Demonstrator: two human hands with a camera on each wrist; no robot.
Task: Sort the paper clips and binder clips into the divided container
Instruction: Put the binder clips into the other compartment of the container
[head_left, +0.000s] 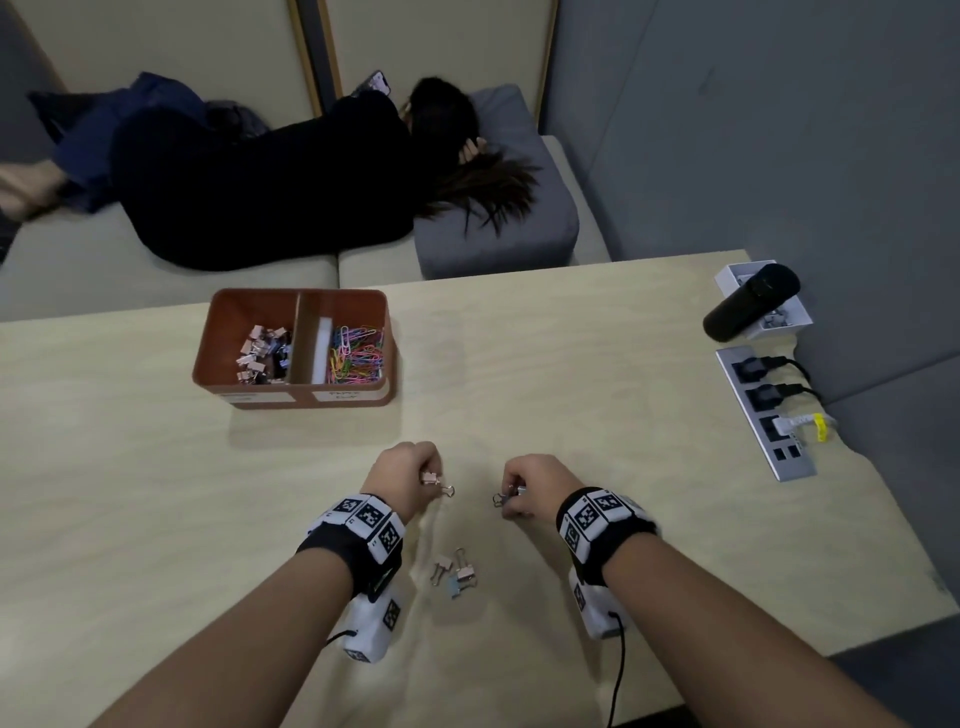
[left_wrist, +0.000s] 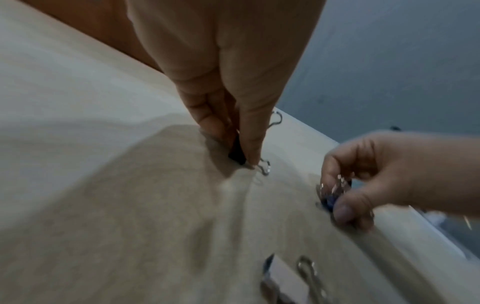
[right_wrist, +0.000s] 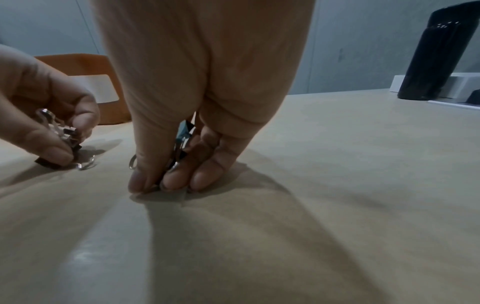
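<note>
Nearest the camera, three loose binder clips (head_left: 453, 571) lie in a small cluster on the pale wooden table (head_left: 623, 364), between the two forearms; two look pinkish and one pale blue.

A little farther on, both hands work at the table surface. The left hand (head_left: 402, 475) has its thumb and fingers (left_wrist: 249, 131) pinched together on a pink binder clip (head_left: 434, 480), whose wire handle sticks out toward the right; in the left wrist view a dark clip is also caught between those fingertips, pressed down to the table. The right hand (head_left: 535, 483) has its fingers (right_wrist: 179, 176) curled and clamped on a silvery binder clip (head_left: 506, 499) with a wire loop poking out to the left, the fingertips touching the table. The two hands are near each other but apart.

Farther back and to the left stands the orange divided container (head_left: 296, 397). Its left compartment holds binder clips in pink and black (head_left: 262, 356), and its right compartment holds coloured paper clips (head_left: 358, 356).

At the far right edge of the table a black cylinder (head_left: 750, 301) rests across a white tray (head_left: 727, 275), with a power strip (head_left: 769, 415) just in front of them.

Beyond the table, a person in dark clothes (head_left: 270, 176) lies on a sofa.
</note>
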